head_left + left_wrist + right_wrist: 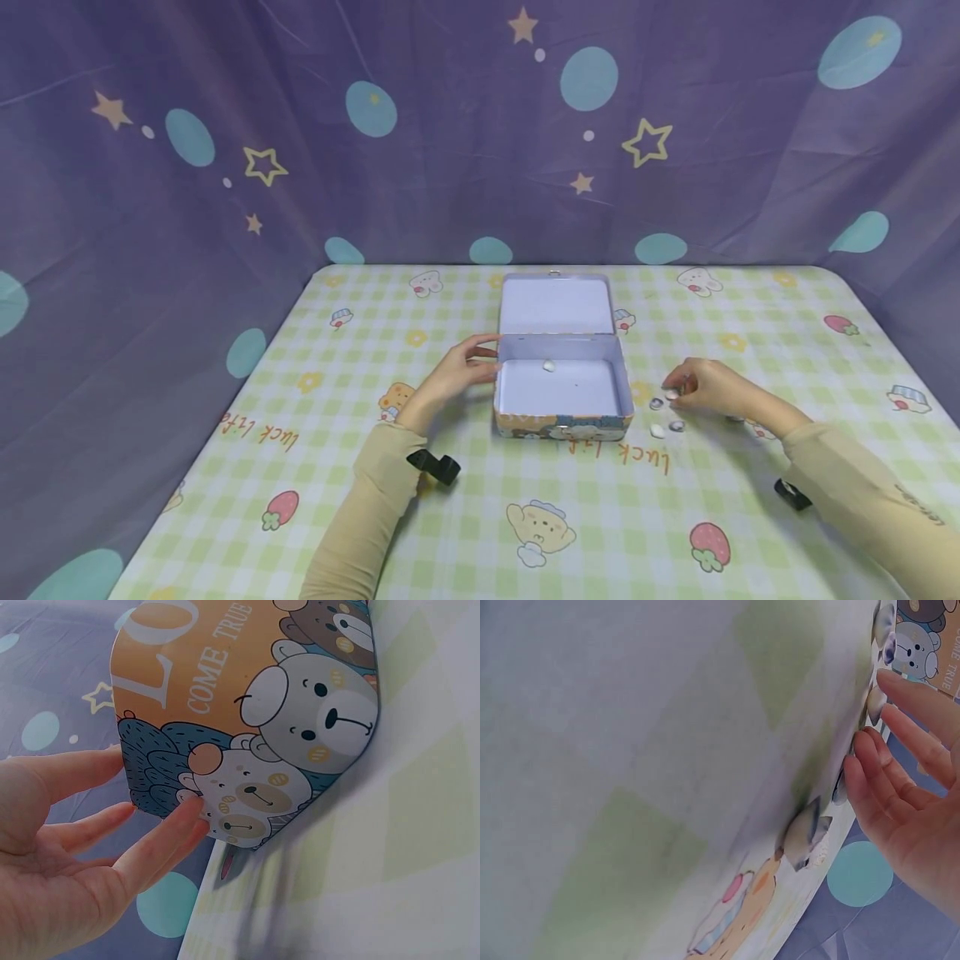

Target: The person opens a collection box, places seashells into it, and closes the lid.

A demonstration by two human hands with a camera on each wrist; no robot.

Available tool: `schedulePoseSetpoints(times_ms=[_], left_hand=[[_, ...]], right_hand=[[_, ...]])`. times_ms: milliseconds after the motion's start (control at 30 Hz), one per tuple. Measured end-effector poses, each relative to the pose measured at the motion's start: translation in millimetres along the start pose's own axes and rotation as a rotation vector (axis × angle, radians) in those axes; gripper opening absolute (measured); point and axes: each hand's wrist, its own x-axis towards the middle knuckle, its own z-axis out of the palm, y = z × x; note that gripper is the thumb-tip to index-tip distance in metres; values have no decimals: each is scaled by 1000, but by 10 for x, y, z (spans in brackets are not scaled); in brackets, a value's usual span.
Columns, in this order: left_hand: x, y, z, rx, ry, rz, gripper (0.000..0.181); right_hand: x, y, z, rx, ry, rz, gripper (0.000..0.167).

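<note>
Nearest: small white-and-grey seashells (657, 432), loose. Beyond, my right hand (705, 387), fingers narrowed at a pale rounded seashell (672, 394); can't tell if pinched. My left hand (459, 367), loosely spread, touches an open orange-and-blue bear-printed tin box (525, 427). Picking-up step, I judge; needs a sure pinch.

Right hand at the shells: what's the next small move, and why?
Probably have the right hand secure the shell between its fingers: they are at it, though a firm grip isn't clear, and the box stands open with another shell inside.
</note>
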Motion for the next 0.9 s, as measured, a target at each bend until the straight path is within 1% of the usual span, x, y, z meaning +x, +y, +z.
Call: schedulePoseSetpoints(times_ms=[433,733,900], left_hand=[[-20,7,2,5,-12,17,51],[-14,7,-4,-5,-15,18,51],[-12,3,-2,10,-4,20,51]], right_hand=[[8,31,28,-10,3,-28,14],[17,22,28,-3,15,-22,15],[20,23,16,-9,15,-33,15]])
